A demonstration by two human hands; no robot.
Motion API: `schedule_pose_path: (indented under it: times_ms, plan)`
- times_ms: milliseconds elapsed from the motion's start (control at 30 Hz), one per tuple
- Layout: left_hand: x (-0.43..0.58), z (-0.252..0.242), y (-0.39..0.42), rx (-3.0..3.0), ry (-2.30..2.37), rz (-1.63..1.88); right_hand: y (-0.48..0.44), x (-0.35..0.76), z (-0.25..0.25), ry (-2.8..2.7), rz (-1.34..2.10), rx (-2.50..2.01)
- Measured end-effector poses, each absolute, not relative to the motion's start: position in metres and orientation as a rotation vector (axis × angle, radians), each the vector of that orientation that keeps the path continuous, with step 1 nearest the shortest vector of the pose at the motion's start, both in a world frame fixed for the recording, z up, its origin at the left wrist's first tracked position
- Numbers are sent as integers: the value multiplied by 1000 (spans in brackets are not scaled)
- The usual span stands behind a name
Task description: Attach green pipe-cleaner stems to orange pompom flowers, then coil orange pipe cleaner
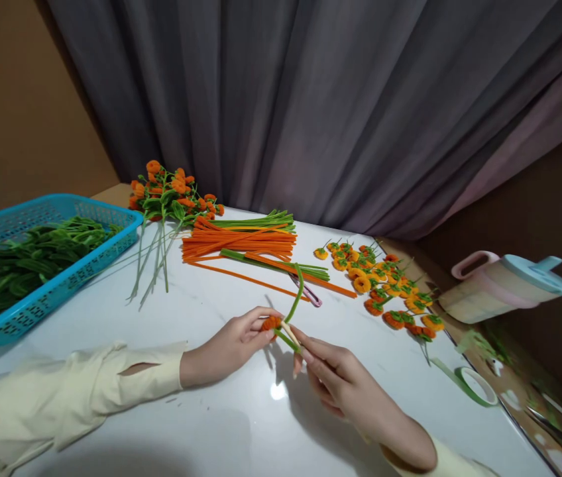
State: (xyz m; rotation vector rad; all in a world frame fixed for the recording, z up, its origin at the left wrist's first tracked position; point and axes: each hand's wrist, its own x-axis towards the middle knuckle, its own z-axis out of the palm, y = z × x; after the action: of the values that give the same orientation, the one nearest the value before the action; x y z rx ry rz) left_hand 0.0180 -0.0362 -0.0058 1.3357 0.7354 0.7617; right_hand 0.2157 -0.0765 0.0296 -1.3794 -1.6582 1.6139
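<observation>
Orange bud [271,323] in left grip [234,346]

A heavy grey curtain [311,99] hangs in deep folds from eleven o'clock round to two o'clock, behind the far edge of the tabletop [162,424]. At ten o'clock a plain tan wall [12,99] shows beside it. At three o'clock a dim brown wall [554,199] lies in shadow. The tabletop is white and glossy, with a small bright glare [278,391] near six o'clock.
</observation>
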Motion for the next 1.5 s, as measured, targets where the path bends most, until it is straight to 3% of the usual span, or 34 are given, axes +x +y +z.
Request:
schedule_pose_path:
  times_ms: [133, 400, 767, 1133, 1400, 1500]
  plan:
    - [18, -10, -35, 1259, 730, 737, -72, 206, 27, -1497, 1813, -1391]
    - [20, -17, -35, 1042, 692, 685, -69, 202, 29, -1502, 1843, -1441]
    - [17, -14, -29, 997, 623, 679, -66, 207, 20, -2270, 1043, -1181]
    - [11, 0, -19, 819, 589, 588, -62, 214, 15, -2401, 822, -1042]
    - [18, -2, -33, 919, 645, 685, -65, 209, 17, -2251, 874, -1013]
    - [21, -5, -36, 1092, 744, 739, -67, 205, 25, -2121, 1097, -1191]
